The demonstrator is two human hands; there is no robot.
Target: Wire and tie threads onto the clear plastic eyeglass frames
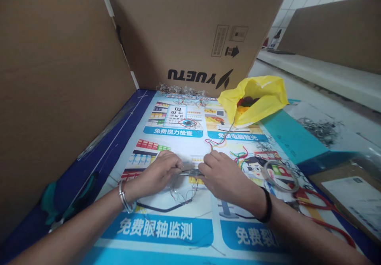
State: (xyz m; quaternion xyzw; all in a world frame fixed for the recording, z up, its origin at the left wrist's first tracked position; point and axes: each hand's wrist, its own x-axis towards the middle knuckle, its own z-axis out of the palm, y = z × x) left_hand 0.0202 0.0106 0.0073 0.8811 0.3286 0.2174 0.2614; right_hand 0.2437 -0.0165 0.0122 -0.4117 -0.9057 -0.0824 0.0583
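In the head view, the left hand (pixel 163 169) and right hand (pixel 222 173) face each other low over the poster-covered surface, a thin grey wire bundle (pixel 190 172) stretched between them. Both sets of fingers are pinched closed on it, one near each end. Fine wire loops (pixel 187 202) dangle below, and a red-and-green thread (pixel 218 143) lies just beyond the right knuckles, towards the yellow bag (pixel 253 102). Good handling here probably means short, firm pinches, even tension and gentle turns, with the loops and thread kept from snagging.
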